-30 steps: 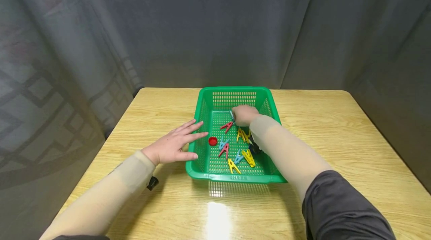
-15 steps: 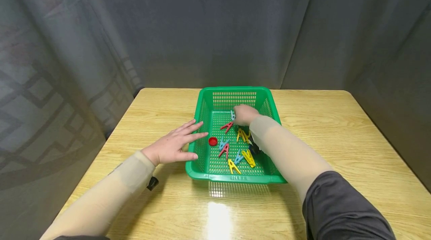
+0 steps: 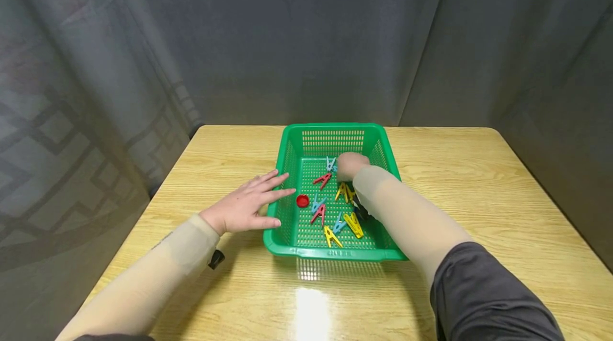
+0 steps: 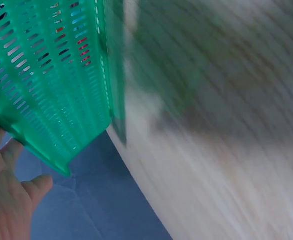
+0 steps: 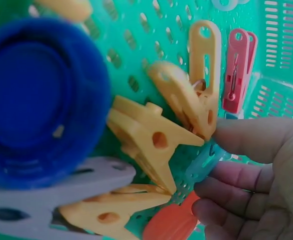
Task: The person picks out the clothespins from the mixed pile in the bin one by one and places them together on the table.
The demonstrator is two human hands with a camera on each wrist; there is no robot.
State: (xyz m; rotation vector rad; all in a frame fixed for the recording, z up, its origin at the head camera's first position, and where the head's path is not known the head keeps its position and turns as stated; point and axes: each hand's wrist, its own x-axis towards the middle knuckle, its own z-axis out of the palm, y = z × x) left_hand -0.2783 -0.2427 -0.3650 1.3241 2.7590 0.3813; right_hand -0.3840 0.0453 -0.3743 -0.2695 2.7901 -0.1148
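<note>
A green basket (image 3: 335, 254) on the table bears several plastic clothespins and bottle caps. My left hand (image 3: 244, 205), fingers spread and straight, rests against its left rim; the left wrist view shows the fingers (image 4: 4, 150) at the basket's edge. Down in the basket's far right, my right hand (image 3: 351, 165) has thumb and forefinger on either side of a light blue clothespin (image 5: 204, 162), seeming to pinch it. Yellow clothespins (image 5: 154, 137) lie just by these fingertips. An orange-red object (image 5: 171, 222) is partly hidden by the lower fingers.
A red cap (image 3: 302, 201) lies by the basket's left wall. Another light blue clothespin (image 3: 330, 164) and a red one (image 3: 323, 180) sit left of my right hand. A large blue cap (image 5: 41, 100) is close to the right wrist camera. A dark curtain (image 3: 306, 43) hangs behind the table.
My right hand has shifted a little to the right, and more of the far light blue clothespin shows. My left hand stays in place at the rim.
</note>
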